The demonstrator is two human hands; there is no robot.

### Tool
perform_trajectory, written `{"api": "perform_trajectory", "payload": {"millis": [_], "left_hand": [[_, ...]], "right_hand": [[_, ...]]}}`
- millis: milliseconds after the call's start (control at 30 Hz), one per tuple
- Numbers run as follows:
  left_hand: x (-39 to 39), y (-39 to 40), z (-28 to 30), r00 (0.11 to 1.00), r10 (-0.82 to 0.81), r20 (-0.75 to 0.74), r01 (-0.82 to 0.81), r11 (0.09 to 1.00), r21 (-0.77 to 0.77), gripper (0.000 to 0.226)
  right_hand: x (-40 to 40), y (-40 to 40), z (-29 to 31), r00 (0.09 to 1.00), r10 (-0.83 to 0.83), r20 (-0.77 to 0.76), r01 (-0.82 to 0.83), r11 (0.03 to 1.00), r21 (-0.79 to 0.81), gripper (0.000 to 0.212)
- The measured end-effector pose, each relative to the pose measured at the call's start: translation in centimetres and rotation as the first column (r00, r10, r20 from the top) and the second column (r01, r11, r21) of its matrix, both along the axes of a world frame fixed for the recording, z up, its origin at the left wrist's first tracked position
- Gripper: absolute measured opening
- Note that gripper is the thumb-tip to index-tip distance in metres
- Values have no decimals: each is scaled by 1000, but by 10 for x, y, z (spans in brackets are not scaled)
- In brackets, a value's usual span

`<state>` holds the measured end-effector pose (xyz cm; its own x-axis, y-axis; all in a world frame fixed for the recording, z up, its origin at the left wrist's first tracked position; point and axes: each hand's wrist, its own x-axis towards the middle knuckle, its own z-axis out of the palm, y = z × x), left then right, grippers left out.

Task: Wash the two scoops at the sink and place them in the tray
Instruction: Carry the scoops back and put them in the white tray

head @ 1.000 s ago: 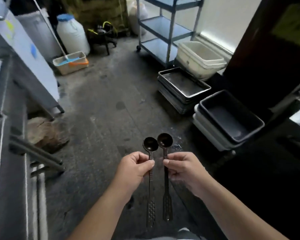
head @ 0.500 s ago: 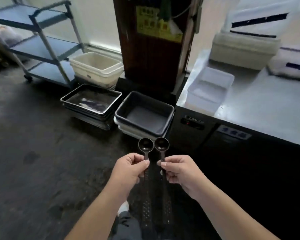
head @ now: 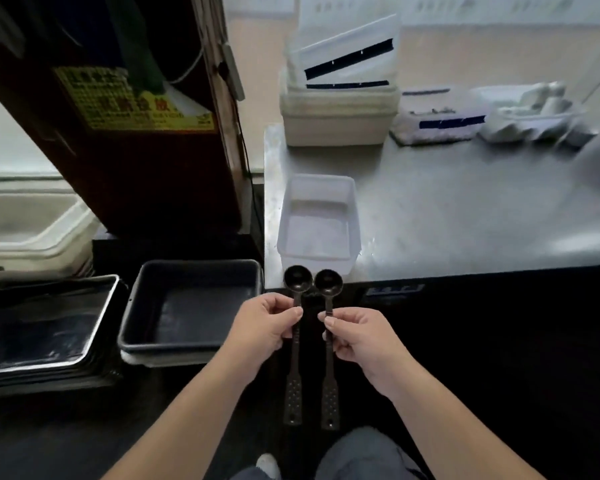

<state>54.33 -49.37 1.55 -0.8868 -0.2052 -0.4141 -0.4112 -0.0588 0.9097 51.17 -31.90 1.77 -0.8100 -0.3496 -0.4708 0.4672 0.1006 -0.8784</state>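
Observation:
I hold two dark long-handled scoops upright, side by side, bowls up. My left hand [head: 264, 323] pinches the neck of the left scoop [head: 297, 279]. My right hand [head: 359, 339] pinches the neck of the right scoop [head: 328, 283]. Both handles hang down below my hands, with perforated ends. Just beyond the scoop bowls, a clear plastic tray [head: 317, 188] sits on the front left corner of a steel counter [head: 465, 209]. No sink is in view.
A dark bin [head: 194, 268] stacked on a pale one stands on the floor left of the counter, beside stacked metal trays [head: 49, 341] and cream tubs [head: 32, 230]. A brown cabinet [head: 136, 150] rises behind. White containers [head: 340, 109] and clutter line the counter's back.
The view has swung right from the open floor and cart to the steel counter. The counter and clear tray now lie straight ahead and closer. Both hands keep the scoops held the same way.

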Motion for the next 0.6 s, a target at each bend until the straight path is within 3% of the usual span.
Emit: {"api": "perform_trajectory", "payload": {"millis": [200,300,600], "left_hand": [[-106,-6,-10,998,-55,-15,54,996,-76,5],[-164,-9,-21,999,-38,-9,37,992,-118,7],[-305,-12,-66,988,72,135,-42,977,-211,6]], "right_hand": [[-95,-6,-12,983,-180,27,180,983,20,31],[-156,-8,-25,966,-252,56,249,967,53,26],[-306,-41,-65,972,-178,151,159,978,131,41]]}}
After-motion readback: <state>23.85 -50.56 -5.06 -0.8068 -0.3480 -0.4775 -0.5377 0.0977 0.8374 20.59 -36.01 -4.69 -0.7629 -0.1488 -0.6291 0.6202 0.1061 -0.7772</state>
